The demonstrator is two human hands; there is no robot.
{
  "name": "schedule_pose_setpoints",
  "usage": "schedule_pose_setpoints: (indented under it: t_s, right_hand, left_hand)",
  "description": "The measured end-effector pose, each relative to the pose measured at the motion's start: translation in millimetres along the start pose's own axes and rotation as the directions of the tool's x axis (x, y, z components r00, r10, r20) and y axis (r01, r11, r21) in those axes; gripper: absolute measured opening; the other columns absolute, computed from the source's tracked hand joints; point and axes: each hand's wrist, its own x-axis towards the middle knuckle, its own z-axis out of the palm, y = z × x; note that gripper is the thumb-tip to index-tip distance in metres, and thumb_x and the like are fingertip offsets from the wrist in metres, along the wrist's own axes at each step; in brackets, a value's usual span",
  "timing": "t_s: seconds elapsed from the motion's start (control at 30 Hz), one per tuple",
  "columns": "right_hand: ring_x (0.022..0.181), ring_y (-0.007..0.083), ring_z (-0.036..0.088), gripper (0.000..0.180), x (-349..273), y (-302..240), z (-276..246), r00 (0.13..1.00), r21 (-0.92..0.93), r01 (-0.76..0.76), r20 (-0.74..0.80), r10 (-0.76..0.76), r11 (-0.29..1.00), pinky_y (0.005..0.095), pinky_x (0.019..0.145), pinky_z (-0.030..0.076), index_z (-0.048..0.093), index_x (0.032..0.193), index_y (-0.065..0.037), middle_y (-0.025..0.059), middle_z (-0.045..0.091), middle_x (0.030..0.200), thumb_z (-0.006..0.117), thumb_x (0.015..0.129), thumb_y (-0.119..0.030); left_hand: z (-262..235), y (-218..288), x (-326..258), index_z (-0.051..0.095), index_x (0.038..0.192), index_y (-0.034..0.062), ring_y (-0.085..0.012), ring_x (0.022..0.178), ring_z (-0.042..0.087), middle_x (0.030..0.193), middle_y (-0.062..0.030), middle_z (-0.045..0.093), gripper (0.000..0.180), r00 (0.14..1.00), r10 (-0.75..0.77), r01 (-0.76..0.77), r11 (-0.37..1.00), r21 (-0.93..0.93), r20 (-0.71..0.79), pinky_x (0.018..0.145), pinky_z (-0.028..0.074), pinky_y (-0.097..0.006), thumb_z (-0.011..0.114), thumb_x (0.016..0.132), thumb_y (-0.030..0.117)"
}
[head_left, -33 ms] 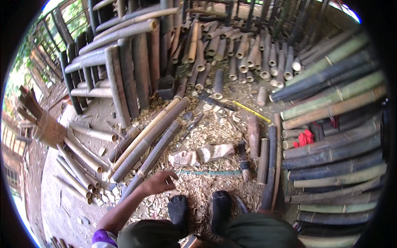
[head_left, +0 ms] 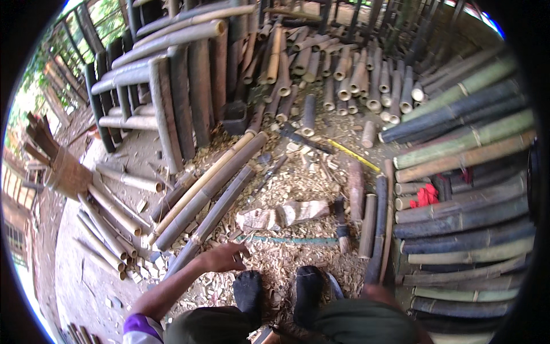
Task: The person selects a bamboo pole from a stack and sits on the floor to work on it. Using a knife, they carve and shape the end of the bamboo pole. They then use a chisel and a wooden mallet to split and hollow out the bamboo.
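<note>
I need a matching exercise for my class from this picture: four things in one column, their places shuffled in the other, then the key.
Things:
1. red cloth
2. yellow strip
3. teal strip
4. left hand

Places:
A. slanting, farther off than the chopped log
B. near the left foot
C. among the poles at the right
D. along the chopped log's near side

Pairs: 1-C, 2-A, 3-D, 4-B
</note>
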Motion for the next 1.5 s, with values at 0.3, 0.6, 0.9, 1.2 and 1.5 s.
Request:
schedule_pose_setpoints:
  t_s: [0.3, 0.6, 0.9, 1.2, 1.5]
  right_hand:
    - [0.097, 0.0477, 0.069, 0.026, 342.1, -172.5, -275.7, 0.822, -0.235, 0.277, -0.445, -0.356, 0.932, 0.0594, 0.080, 0.053, 0.061, 0.113, 0.000, 0.0286, 0.070, 0.099, 0.054, 0.098, -0.020]
    - [0.091, 0.0433, 0.074, 0.026, 504.1, -269.9, -293.1, 0.530, -0.462, 0.147, -0.710, -0.464, 0.875, 0.0546, 0.081, 0.058, 0.067, 0.111, -0.002, 0.0226, 0.075, 0.093, 0.063, 0.087, -0.010]
    - [0.085, 0.0365, 0.077, 0.043, 387.1, -281.6, -300.7, 0.571, -0.228, 0.204, -0.762, -0.305, 0.952, 0.0478, 0.072, 0.060, 0.061, 0.131, -0.002, 0.0270, 0.075, 0.096, 0.059, 0.088, -0.010]
    - [0.081, 0.0237, 0.069, 0.047, 207.8, -163.8, -286.6, 0.913, 0.904, 0.366, -0.303, -0.272, 0.220, 0.0362, 0.066, 0.054, 0.063, 0.119, 0.002, 0.0172, 0.073, 0.096, 0.044, 0.102, -0.037]
    - [0.077, 0.0232, 0.070, 0.063, 5.5, -146.6, -210.8, 0.854, 0.819, 0.519, -0.502, -0.135, 0.245, 0.0375, 0.063, 0.062, 0.038, 0.141, -0.005, 0.0202, 0.067, 0.100, 0.065, 0.085, -0.010]
  left_hand:
    - [9.0, -17.0, 71.5, 0.066, 0.123, 0.0052, -0.0325, 0.088, 0.074, 0.096, -0.0169, 0.074, 0.036, 0.989, 0.036, -0.052, 0.992, -0.111, -0.146, 0.082, 0.058, -0.044, 0.069, 0.089, 0.019]
    - [-104.6, -123.2, 14.9, 0.065, 0.119, 0.0050, -0.0346, 0.113, 0.063, 0.115, -0.0183, 0.065, 0.040, 0.510, -0.289, 0.503, 0.864, 0.008, -0.811, 0.095, 0.051, -0.047, 0.072, 0.081, 0.013]
    - [-136.1, -224.3, -23.1, 0.059, 0.131, 0.0106, -0.0375, 0.125, 0.056, 0.123, -0.0188, 0.063, 0.068, 0.294, -0.554, 0.827, 0.555, -0.083, -0.779, 0.103, 0.045, -0.052, 0.082, 0.068, 0.020]
    - [-123.4, -184.2, -26.3, 0.076, 0.113, 0.0197, -0.0383, 0.142, 0.032, 0.145, -0.0122, 0.041, 0.060, 0.034, -0.088, 0.696, 0.717, -0.039, -0.996, 0.116, 0.024, -0.057, 0.085, 0.053, 0.017]
    - [-165.8, -126.0, -87.2, 0.076, 0.126, 0.0151, -0.0359, 0.145, 0.030, 0.155, -0.0135, 0.036, 0.068, -0.211, -0.429, 0.386, 0.789, -0.478, -0.878, 0.116, 0.025, -0.059, 0.085, 0.061, 0.034]
